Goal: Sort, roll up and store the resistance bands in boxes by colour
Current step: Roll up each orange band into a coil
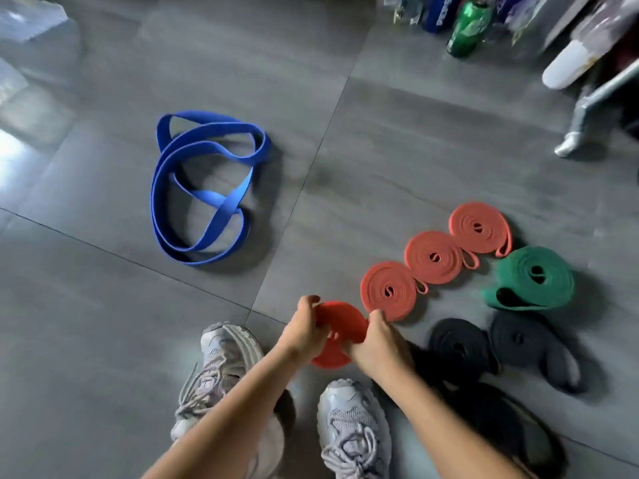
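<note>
**Two-handed grip on a rolled red band (340, 321)**

The left hand (304, 328) and right hand (378, 342) curl fingers round it above the shoes (221, 357). On the floor (103, 305) lie three red rolls (434, 257), one green roll (534, 276), two black rolls (456, 347) and one loose blue band (207, 188).

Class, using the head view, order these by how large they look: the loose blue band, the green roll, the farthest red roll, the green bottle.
1. loose blue band
2. green roll
3. farthest red roll and green bottle: these look similar. The bottle is blurred and farther away, so unranked.
</note>
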The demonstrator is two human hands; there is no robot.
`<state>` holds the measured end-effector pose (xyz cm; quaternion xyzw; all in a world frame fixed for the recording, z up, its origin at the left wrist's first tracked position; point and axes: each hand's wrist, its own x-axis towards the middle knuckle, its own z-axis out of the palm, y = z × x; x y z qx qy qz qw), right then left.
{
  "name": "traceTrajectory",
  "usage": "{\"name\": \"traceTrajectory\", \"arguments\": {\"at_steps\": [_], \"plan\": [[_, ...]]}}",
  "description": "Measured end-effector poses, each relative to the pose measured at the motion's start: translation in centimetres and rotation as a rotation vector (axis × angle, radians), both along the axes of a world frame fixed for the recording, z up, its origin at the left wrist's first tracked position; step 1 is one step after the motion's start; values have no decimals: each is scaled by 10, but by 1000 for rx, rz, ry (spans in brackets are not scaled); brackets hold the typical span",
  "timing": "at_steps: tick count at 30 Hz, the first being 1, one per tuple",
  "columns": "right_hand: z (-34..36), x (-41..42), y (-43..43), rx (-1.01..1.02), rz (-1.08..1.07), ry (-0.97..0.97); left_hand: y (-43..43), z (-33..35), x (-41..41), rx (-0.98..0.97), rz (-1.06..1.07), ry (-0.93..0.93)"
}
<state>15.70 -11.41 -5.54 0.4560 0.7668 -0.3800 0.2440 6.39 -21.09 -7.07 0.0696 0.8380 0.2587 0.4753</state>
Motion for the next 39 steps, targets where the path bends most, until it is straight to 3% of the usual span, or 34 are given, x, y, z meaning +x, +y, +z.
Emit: {"name": "traceTrajectory", "arguments": {"at_steps": [7, 14, 16, 22, 26, 32, 39], "plan": [[-68, -2, 19, -69, -85, -29, 25, -66, 1, -69, 133, -97], [-81, 7, 11, -35, -119, 21, 12, -70, 26, -131, 81, 205], [-81, 8, 11, -24, -135, 25, 12, -69, 26, -164, 63, 198], [-75, 7, 22, -2, -213, 45, 14, -69, 21, -95, 208, 94], [-72, 7, 27, 2, -251, 31, 10, -69, 15, 58, 346, 62], [-75, 14, 30, 25, -159, -2, 12, -71, 7, 43, 115, 111], [-74, 17, 24, 119, 60, -31, 10, -78, 47, -172, -482, 388]]}}
